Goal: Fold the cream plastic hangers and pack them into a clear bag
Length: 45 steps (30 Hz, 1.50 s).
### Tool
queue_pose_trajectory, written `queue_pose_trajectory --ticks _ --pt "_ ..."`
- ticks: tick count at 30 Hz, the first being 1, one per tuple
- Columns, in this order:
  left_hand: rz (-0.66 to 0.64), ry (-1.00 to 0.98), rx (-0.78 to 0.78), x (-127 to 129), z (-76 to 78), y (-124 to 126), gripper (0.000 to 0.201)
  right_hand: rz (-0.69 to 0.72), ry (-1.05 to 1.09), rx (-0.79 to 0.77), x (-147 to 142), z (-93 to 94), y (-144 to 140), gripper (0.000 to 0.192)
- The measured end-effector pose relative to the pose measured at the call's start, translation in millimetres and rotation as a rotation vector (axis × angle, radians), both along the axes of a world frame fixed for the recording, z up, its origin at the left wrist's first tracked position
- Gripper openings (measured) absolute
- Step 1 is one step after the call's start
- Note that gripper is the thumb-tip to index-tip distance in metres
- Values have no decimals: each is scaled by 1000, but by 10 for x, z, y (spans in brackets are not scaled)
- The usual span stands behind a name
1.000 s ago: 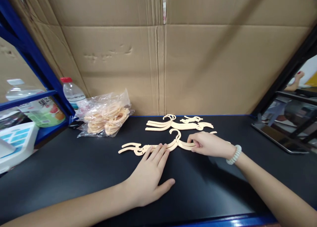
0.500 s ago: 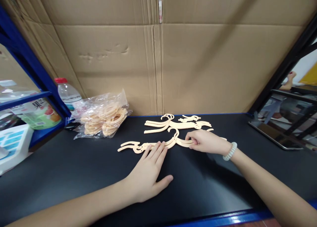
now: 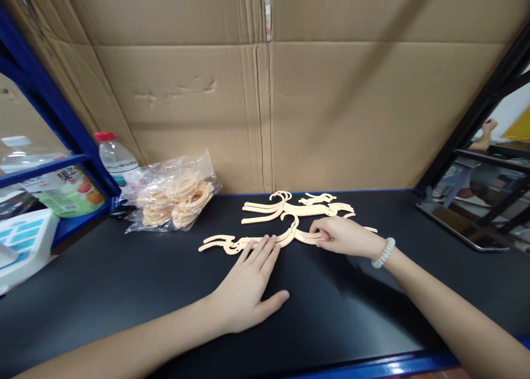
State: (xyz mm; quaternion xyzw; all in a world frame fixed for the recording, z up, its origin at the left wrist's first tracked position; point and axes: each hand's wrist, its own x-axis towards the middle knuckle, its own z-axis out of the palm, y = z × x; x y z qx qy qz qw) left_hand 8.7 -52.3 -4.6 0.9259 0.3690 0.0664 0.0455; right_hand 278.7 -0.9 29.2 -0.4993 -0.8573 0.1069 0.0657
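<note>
A cream-coloured folding clothes hanger (image 3: 292,233) lies spread on the black tabletop, its hook pointing away from me. My left hand (image 3: 247,291) rests flat with fingers stretched, the fingertips on the hanger's left arm. On the other side, my right hand (image 3: 342,236) pinches the hanger's right arm between thumb and fingers; part of that arm is hidden under the hand. Just behind lie more cream hangers (image 3: 306,209), grouped with their hooks together. Several small loose cream pieces (image 3: 318,198) are near the table's back edge.
A clear plastic bag (image 3: 176,194) of cream hanger parts lies at the back left, beside a red-capped bottle (image 3: 116,155). A white and blue plastic object (image 3: 27,241) stands far left. At right, a flat dark device (image 3: 461,227) lies by the black frame. Cardboard (image 3: 372,114) walls the back.
Both hands stay in nearly the same places on the hanger. The view has shifted very slightly; nothing else visibly differs.
</note>
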Motion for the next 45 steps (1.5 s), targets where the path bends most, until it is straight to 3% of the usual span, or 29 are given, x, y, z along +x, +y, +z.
queue_pose_trajectory --ticks 25,33,45 --pt "-3 -1 -76 0 54 67 78 12 13 29 -7 -5 -12 17" --pt "-145 -162 3 -15 56 56 61 0 -1 31 -17 23 -37 19" --pt "-157 -175 -9 -4 80 64 56 -15 -18 25 -33 37 -49 20"
